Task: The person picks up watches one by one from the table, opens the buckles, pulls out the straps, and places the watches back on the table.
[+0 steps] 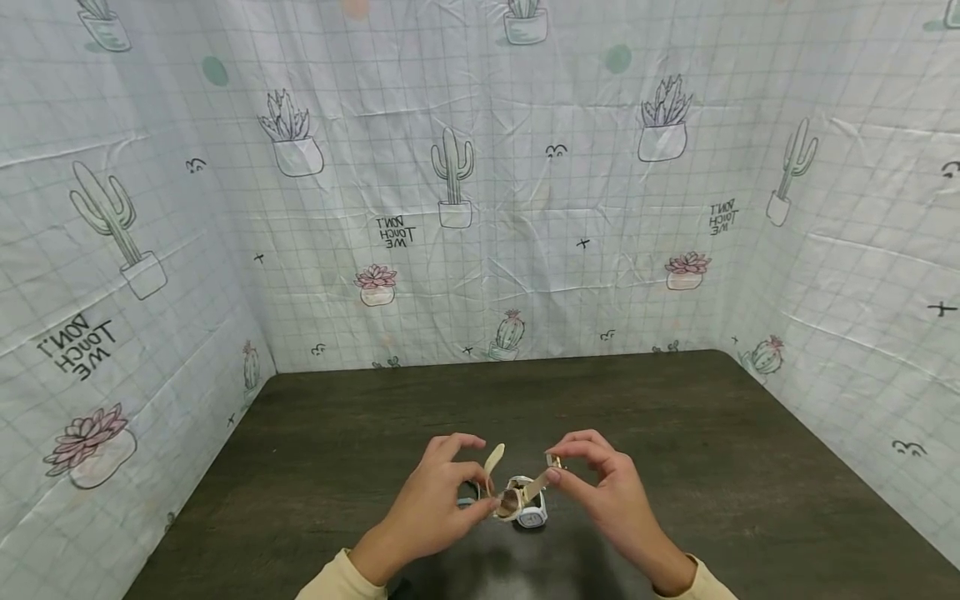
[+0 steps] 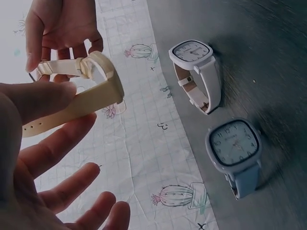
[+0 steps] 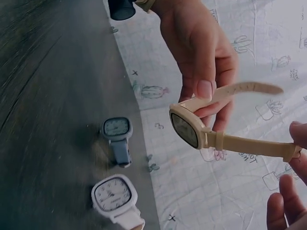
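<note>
A beige wristwatch [image 3: 186,128] with a squarish case is held up over the table between both hands, its strap unfastened. The left hand [image 1: 438,496] pinches one strap half next to the case with thumb and index finger; the other fingers spread apart. That strap's holed tip [image 3: 259,87] sticks out past the hand. The right hand [image 1: 603,483] pinches the buckle end of the other strap half between thumb and fingertips. Below lie a white wristwatch [image 2: 194,55] and a blue-grey wristwatch [image 2: 235,146], both dials up; in the head view the left hand partly hides the blue-grey one.
The dark wood-grain table [image 1: 360,417] meets a pale grid-patterned cloth [image 1: 480,275] printed with cacti, which hangs behind it and along both sides. A dark cylindrical object [image 3: 121,8] shows at the left wrist in the right wrist view.
</note>
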### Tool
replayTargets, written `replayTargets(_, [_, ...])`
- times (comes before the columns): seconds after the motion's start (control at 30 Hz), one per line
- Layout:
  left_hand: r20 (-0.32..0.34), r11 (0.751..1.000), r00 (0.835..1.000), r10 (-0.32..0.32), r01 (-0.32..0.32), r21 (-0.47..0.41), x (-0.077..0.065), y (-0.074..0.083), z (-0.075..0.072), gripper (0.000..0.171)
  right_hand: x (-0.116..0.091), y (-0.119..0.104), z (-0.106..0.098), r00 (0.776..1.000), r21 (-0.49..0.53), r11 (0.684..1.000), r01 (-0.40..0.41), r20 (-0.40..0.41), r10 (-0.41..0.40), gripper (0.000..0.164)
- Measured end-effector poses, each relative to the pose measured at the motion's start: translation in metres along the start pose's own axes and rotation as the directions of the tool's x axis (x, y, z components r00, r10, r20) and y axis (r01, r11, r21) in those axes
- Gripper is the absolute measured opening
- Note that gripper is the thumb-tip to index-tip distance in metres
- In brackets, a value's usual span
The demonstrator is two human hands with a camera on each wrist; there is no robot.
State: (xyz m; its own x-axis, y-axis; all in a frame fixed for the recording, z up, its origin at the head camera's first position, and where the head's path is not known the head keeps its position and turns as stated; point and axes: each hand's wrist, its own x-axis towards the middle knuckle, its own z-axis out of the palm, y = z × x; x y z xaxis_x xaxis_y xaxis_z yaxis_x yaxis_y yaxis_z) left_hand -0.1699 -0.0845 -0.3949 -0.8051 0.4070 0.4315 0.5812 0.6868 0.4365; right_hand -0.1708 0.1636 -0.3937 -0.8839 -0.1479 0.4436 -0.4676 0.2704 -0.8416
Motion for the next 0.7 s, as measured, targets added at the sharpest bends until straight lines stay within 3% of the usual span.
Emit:
replayTargets(0.17, [0.092,1.000,0.996,0.019,-0.021,0.022,0.006,0.007,0.007,0.010,-0.008,0.004,-0.010,0.999,-0.034,0.999,-0.006,-0.038,0.005,0.016])
replayTargets(0.33, [0.174,0.997,0.984,0.043,-0.054,0.061,0.014,0.016,0.013,0.013,-0.017,0.010,-0.021,0.996,-0.139,0.989,0.047,-0.075,-0.057,0.016])
replayTargets(0.47, [0.234,0.994,0.970,0.058,-0.079,0.078,0.022,0.022,0.020,0.014,-0.024,0.016,-0.031,0.992,-0.252,0.966,0.056,-0.096,-0.083,0.018])
replayTargets(0.7, [0.339,0.996,0.940,0.045,-0.068,0.055,0.039,0.028,0.040,0.012,-0.033,0.027,-0.051,0.996,-0.404,0.914,-0.022,-0.085,-0.014,0.017])
